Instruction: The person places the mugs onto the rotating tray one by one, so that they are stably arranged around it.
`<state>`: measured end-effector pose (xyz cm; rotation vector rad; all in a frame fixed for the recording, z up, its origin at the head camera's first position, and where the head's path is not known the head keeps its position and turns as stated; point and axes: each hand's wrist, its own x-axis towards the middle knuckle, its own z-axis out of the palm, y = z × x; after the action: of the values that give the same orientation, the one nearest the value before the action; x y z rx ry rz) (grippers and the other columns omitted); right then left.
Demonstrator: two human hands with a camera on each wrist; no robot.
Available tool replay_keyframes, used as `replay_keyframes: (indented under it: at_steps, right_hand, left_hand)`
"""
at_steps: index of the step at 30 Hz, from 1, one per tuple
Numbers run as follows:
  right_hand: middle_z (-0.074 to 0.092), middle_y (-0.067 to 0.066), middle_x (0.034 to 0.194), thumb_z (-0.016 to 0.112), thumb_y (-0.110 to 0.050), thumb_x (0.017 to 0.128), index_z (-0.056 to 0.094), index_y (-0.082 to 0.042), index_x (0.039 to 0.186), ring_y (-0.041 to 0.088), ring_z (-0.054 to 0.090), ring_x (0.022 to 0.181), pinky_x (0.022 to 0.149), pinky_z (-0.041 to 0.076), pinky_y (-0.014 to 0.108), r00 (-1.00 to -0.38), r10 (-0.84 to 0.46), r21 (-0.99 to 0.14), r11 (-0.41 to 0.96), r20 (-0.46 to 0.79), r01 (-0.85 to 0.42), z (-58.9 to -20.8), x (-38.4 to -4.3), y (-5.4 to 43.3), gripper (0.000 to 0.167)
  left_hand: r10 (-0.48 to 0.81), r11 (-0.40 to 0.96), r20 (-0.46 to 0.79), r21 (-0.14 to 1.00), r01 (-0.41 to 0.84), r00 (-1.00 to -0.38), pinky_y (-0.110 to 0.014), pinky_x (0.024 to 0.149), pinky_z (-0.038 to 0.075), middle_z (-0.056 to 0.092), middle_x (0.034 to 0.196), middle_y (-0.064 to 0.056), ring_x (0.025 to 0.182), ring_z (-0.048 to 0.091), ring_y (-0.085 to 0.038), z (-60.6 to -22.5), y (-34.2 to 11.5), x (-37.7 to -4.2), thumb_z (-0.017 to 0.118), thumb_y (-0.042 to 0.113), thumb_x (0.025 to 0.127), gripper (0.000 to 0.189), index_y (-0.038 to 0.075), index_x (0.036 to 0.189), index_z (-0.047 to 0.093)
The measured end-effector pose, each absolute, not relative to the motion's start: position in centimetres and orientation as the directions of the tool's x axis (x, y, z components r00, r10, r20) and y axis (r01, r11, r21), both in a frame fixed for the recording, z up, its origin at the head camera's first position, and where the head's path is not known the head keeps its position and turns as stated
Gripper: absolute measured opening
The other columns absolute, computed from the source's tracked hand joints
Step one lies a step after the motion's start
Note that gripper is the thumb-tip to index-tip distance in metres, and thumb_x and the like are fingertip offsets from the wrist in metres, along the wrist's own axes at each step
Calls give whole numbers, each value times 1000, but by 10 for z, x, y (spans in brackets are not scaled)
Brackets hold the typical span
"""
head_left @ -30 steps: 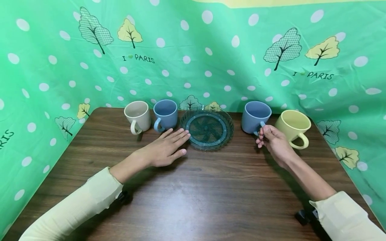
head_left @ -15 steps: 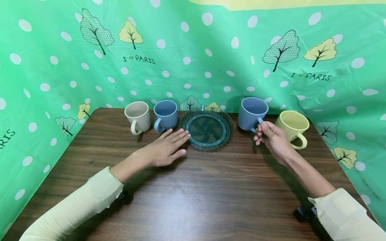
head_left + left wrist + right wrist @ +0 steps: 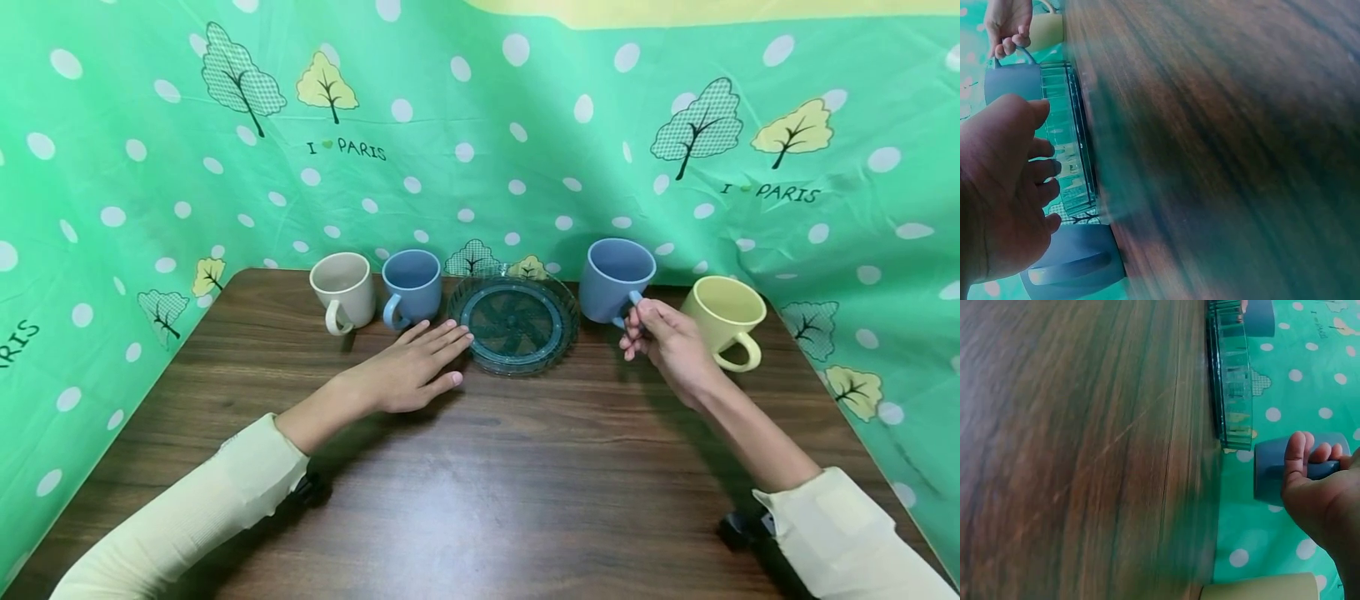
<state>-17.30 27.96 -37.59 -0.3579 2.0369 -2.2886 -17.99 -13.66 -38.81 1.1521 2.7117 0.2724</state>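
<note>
By its handle, my right hand (image 3: 675, 346) grips a blue mug (image 3: 617, 282). The right wrist view shows this mug (image 3: 1267, 470) raised off the table, with green cloth visible between its base and the tabletop. It is upright, just right of a round, clear teal glass dish (image 3: 513, 367) with fluted walls. My left hand (image 3: 405, 371) is spread with straight fingers, its fingertips at the dish's left rim. A second blue mug (image 3: 412, 292) stands behind that hand, left of the dish.
A cream mug (image 3: 345, 292) stands at the far left of the row. To the right, behind my right hand, is a yellow mug (image 3: 723, 312). The brown wooden table (image 3: 480, 483) ends at a green polka-dot cloth (image 3: 465, 108) hanging behind and at the sides.
My right hand has lifted the blue mug slightly and carried it left, toward the glass dish and away from the yellow mug. The left hand has stayed put.
</note>
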Motion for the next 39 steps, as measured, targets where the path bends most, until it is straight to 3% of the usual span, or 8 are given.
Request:
replay_keyframes:
  at_steps: [15,30,39]
  right_hand:
    - [84,1,101,57,-26,120,75,6,117,11,78,83,77,68,25,-967,-213,-989,2,142,-145,-369,-177,258,36]
    - [87,4,105,58,-22,119,65,25,129,13,81,83,78,70,27,-956,-257,-989,-12,143,-145,-374,-178,246,48]
    - [86,7,106,54,-24,121,63,24,129,14,81,85,78,70,28,-948,-294,-988,50,124,-145,-378,-177,241,49]
  left_hand:
    - [721,686,-107,244,685,-684,-62,146,10,28,188,-14,178,18,-33,-386,-135,-180,44,42,123,67,8,179,29]
    - [725,682,-97,243,690,-682,-62,145,12,29,187,-14,178,18,-33,-387,-135,-181,45,41,122,67,9,179,29]
    - [725,681,-99,250,688,-682,-61,146,11,28,188,-14,178,18,-34,-387,-136,-181,46,42,122,69,9,180,28]
